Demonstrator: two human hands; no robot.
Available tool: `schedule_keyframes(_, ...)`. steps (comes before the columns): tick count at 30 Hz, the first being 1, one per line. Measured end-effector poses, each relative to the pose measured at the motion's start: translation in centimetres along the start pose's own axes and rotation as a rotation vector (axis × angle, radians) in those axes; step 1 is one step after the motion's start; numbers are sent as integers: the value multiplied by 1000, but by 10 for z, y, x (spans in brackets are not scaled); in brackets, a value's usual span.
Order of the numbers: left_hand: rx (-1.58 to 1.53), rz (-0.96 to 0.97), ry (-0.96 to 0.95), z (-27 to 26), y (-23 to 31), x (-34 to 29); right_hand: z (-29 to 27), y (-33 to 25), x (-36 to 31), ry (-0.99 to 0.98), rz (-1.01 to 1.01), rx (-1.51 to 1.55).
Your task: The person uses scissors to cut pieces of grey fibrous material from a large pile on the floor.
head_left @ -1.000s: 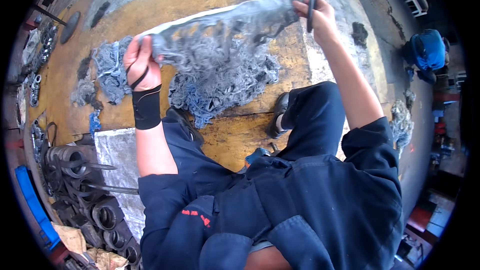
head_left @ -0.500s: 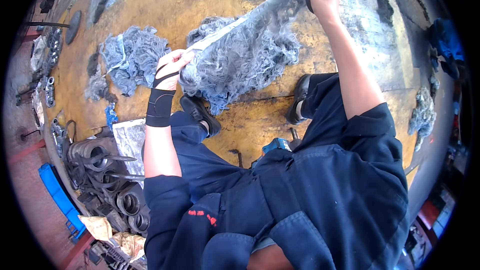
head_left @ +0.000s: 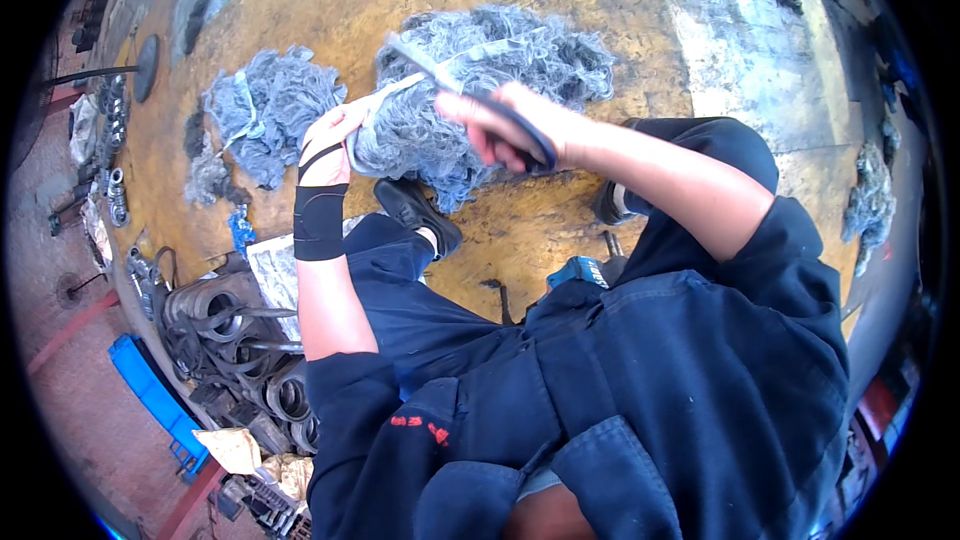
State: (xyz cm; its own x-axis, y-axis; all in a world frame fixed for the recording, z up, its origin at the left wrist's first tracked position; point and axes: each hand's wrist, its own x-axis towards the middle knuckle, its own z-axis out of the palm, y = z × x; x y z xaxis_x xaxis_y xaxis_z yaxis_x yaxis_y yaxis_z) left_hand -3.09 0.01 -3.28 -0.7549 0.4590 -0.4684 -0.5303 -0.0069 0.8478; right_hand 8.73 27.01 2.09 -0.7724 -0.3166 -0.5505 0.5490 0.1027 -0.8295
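My left hand [head_left: 330,138], with a black wrist wrap, pinches the pale edge of a fabric strip [head_left: 392,90] at the left side of a large heap of grey fibres [head_left: 550,55]. Gripped in my right hand [head_left: 515,123] is a pair of scissors [head_left: 425,62] with dark handles. Its blades point up and left over the heap, just above the strip and a short way from my left hand. Motion blurs the blades, so I cannot tell whether they touch the strip. The strip's far part lies across the heap.
A smaller grey fibre heap [head_left: 275,110] lies left on the stained yellow floor [head_left: 560,205]. Metal rings and parts [head_left: 235,325] crowd the lower left. A blue power tool [head_left: 578,273] sits between my legs. Another fibre clump [head_left: 872,200] is at far right.
My right hand has come down and left with the scissors, from the upper right to near my left hand. The strip, previously stretched taut between both hands, now lies slack over the heap.
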Motion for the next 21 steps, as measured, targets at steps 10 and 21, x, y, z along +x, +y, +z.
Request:
schedule_keyframes(10,-83,-5,-17,2,5,-10,31,24,14,-315,260,150)
schedule_keyframes(21,-96,26,-36,-3,3,-8,34,25,23,-348,274,171)
